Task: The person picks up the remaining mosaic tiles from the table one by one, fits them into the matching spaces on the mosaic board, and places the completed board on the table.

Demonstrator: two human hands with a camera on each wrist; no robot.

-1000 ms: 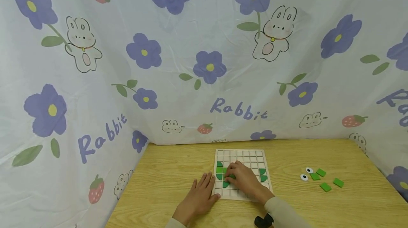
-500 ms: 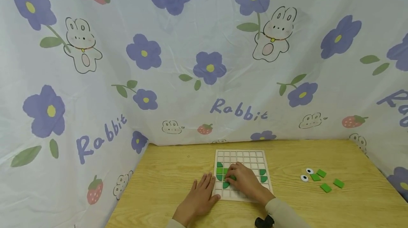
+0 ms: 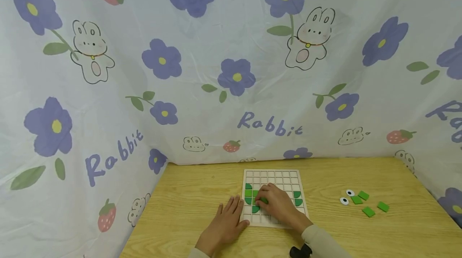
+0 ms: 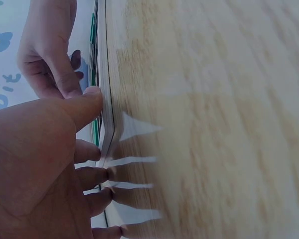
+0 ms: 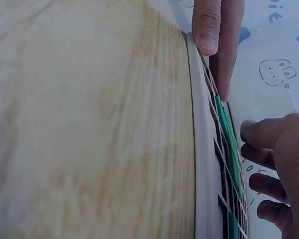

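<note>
A pale wooden grid board (image 3: 272,173) lies on the table, with dark green quarter-round tiles (image 3: 297,202) and light green square tiles (image 3: 248,193) in some of its cells. My right hand (image 3: 276,204) reaches over the board's left half. Its thumb and index finger pinch a light green square tile (image 3: 254,200), which is partly covered. A dark green tile (image 3: 264,200) shows beneath that hand. My left hand (image 3: 225,220) rests on the table with fingers stretched along the board's left edge. In the left wrist view, the left thumb (image 4: 92,97) touches that edge.
To the right lie several loose green square tiles (image 3: 368,211) and two white eye discs (image 3: 344,200). A black object (image 3: 300,251) is near my right sleeve (image 3: 323,242). A printed curtain (image 3: 209,129) borders the wooden table (image 3: 195,181) at the back and sides.
My right hand stays over the same cells; its fingertips shift slightly and more of the light green tile shows beside them. My left hand and the loose tiles have not moved.
</note>
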